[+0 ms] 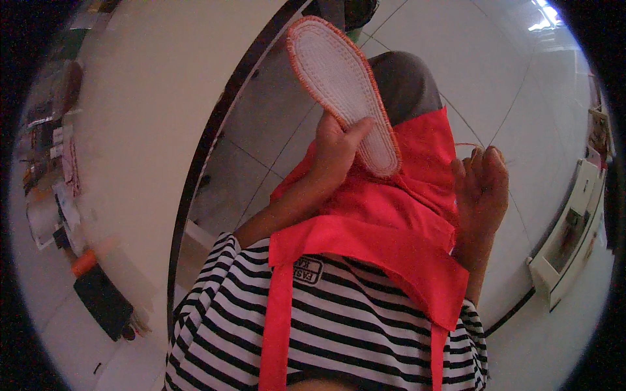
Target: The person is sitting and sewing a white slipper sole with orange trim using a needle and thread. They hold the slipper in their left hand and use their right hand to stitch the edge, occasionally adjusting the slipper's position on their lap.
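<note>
My left hand [337, 146] grips a white woven shoe sole [342, 83] near its narrow end, with the thumb lying on the upper face. Orange stitching runs around the sole's rim, and its broad end points up and to the left. Out to the right, my right hand [481, 181] is raised with curled fingers beside the red apron [371, 210]. A thin orange thread [468, 144] shows at its fingertips; whether a needle is held there cannot be told. The apron covers my lap over grey trousers.
A large pale table [161, 122] with a dark edge lies at my left, with assorted items along its far side. On the right a whitish frame-like object [567, 239] stands over the tiled floor [503, 88]. Dark items [359, 12] are at the top.
</note>
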Demonstrator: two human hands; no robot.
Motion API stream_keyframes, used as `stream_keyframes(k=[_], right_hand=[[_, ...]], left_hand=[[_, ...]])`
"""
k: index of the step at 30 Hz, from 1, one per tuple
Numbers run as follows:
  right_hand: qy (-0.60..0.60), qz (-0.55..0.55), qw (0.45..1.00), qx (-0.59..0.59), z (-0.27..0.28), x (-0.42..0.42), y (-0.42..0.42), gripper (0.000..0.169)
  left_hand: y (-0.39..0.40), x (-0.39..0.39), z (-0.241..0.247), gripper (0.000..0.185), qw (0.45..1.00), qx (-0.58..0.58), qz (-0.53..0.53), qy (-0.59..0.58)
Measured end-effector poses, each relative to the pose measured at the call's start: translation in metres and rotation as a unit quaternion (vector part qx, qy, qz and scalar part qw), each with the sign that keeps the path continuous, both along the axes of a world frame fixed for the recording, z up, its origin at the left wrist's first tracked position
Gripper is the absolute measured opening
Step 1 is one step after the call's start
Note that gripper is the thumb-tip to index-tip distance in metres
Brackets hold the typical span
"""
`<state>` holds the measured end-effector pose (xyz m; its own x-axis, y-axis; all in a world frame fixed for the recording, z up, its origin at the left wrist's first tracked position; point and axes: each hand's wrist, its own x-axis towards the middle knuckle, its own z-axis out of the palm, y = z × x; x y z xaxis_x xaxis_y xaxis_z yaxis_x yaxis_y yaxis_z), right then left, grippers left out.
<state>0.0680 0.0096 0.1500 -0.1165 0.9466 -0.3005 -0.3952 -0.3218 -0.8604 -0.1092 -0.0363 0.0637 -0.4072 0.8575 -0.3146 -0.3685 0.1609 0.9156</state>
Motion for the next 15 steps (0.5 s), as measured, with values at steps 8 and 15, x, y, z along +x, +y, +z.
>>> stream_keyframes(k=[8, 15], right_hand=[[-0.736, 0.050, 0.672, 0.069, -0.028, 0.081, 0.042, 0.019], [-0.507, 0.068, 0.834, 0.210, -0.001, 0.022, 0.024, 0.009]], left_hand=[[0.003, -0.009, 0.017, 0.032, 1.000, 0.029, 0.011, 0.004], [0.004, 0.018, 0.030, 0.029, 0.993, 0.033, -0.016, 0.110]])
